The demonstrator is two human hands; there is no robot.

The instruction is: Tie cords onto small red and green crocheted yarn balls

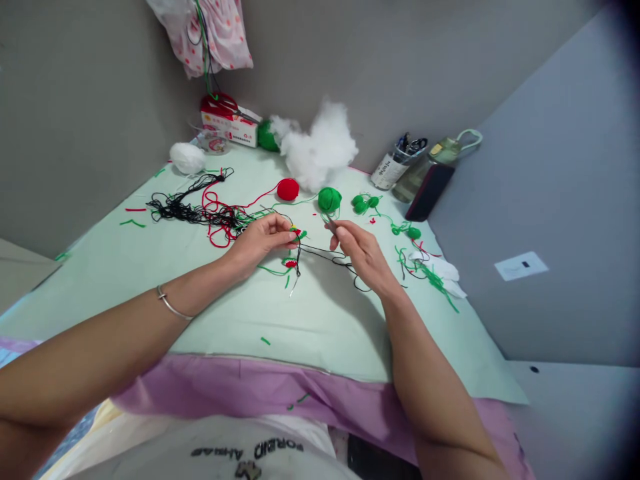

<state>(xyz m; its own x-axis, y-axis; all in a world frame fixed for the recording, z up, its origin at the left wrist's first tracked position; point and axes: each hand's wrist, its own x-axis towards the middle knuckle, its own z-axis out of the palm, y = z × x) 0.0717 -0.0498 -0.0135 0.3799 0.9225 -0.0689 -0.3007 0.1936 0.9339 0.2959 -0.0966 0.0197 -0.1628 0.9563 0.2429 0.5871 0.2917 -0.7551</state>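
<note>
Left hand (260, 240): fingertips pinched narrow on a small red-and-green piece (297, 233), held just above the table (320, 320), mid-frame. Silver bracelet (170, 305) on that wrist.

Right hand (363, 253): thumb and forefinger pinched on the black thread (320, 252), other fingers loosely curled. The thread runs from the piece across to this hand, then loops on the table below the palm. Can't tell if there's a needle in the pinch, too small.

The hands are near each other but apart, with the thread slack between them.

Around them:
- green yarn ball (329, 199) just behind the right hand, red yarn ball (288, 189) left of it
- small green pieces (363, 203) to the right of the green ball
- black thread tangle (175, 207) mixed with red strands, far left of the left hand
- white stuffing (320, 147) at the back wall, white yarn ball (187, 158) back left
- red scissors (220, 103) on top of a box (230, 127), back left
- pen cup (400, 163), bottle (435, 160) and a dark flat case (429, 192), back right
- green yarn offcuts scattered over the table
</note>
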